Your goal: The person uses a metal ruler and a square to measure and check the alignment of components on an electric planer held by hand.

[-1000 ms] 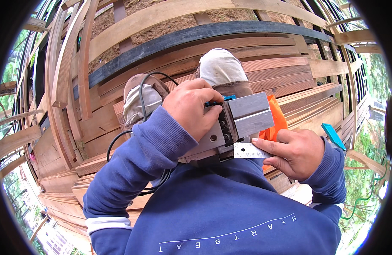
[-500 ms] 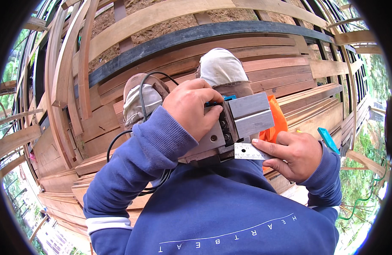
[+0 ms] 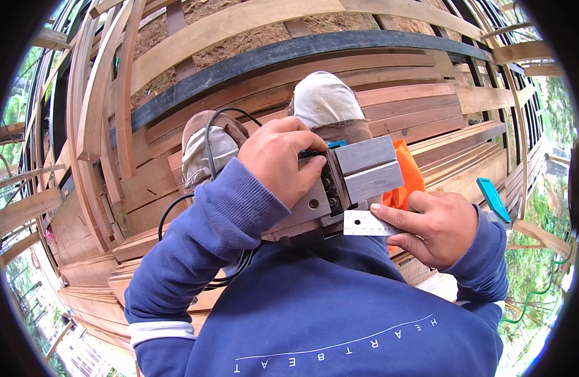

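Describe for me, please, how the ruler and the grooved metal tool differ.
The ruler is thin and carries fine markings, while the grooved metal tool is bulky and blocky. The right hand holds the ruler; the left hand grips the grooved metal tool. Both show silvery surfaces.

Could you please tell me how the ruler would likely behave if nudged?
The ruler looks like a flat metal strip, so it's probably light. It extends straight past the right fingers, suggesting stiffness. Its smooth-looking face might be slippery.
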`<move>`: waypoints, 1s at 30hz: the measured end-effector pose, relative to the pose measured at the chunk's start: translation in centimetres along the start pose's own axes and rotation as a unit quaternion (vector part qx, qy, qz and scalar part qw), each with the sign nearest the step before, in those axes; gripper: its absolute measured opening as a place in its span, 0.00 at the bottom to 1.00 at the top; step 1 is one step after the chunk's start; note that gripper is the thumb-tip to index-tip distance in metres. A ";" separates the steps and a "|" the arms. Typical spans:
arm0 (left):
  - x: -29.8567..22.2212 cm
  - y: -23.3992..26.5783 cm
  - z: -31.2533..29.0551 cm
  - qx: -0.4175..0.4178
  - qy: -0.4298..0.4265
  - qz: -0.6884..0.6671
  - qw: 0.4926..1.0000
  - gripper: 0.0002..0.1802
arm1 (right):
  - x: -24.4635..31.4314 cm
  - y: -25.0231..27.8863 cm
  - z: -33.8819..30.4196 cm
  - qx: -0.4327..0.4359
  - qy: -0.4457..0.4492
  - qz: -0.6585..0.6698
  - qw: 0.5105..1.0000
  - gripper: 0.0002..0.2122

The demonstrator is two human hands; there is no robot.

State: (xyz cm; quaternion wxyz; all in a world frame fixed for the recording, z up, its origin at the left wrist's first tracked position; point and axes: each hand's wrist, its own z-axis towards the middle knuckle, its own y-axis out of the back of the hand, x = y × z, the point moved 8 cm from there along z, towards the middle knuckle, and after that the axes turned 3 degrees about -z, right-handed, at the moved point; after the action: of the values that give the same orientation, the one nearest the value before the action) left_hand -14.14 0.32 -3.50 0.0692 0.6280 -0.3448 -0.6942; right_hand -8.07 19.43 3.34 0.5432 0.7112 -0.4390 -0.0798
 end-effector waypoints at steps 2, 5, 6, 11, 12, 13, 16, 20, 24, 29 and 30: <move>-0.1 0.1 -0.1 -0.002 0.001 0.006 1.000 0.11 | 0.0 0.1 0.1 -0.001 0.000 -0.001 1.000 0.22; 0.1 0.0 0.0 -0.004 0.000 0.001 1.000 0.11 | 0.1 -0.3 -0.1 -0.020 -0.005 -0.002 1.000 0.21; 0.1 -0.1 0.0 -0.003 -0.001 -0.003 1.000 0.11 | 0.2 -0.4 -0.2 -0.020 -0.013 0.006 1.000 0.21; 0.2 0.0 0.0 -0.006 -0.005 -0.004 1.000 0.11 | 0.3 -1.2 -0.7 -0.027 -0.028 0.031 0.999 0.22; 0.1 0.0 0.0 -0.005 -0.005 -0.004 1.000 0.11 | 0.3 -1.2 -0.8 -0.024 -0.030 0.034 0.999 0.22; 0.1 0.0 0.1 -0.003 -0.002 -0.006 1.000 0.11 | 0.3 -1.3 -0.8 -0.021 -0.032 0.037 0.999 0.22; 0.1 0.0 0.1 -0.001 -0.001 -0.006 1.000 0.11 | 0.3 -1.3 -0.8 -0.021 -0.030 0.033 0.999 0.22; 0.1 -0.1 0.1 -0.001 -0.005 0.001 1.000 0.12 | 0.3 -1.2 -0.7 -0.023 -0.025 0.025 0.999 0.22; 0.1 0.0 0.0 0.000 -0.001 -0.003 1.000 0.12 | 0.3 -1.0 -0.6 -0.020 -0.022 0.019 0.999 0.22; 0.0 0.0 0.0 -0.003 -0.007 0.001 1.000 0.12 | 0.1 -1.1 -0.7 -0.029 -0.023 0.018 0.999 0.21; 0.0 0.0 0.0 -0.002 -0.006 0.001 1.000 0.12 | 0.1 -1.1 -0.7 -0.031 -0.022 0.019 0.999 0.21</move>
State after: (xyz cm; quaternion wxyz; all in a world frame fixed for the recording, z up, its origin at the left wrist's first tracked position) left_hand -14.15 0.32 -3.52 0.0690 0.6232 -0.3443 -0.6988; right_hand -6.99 19.88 2.75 0.5566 0.6835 -0.4617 -0.0991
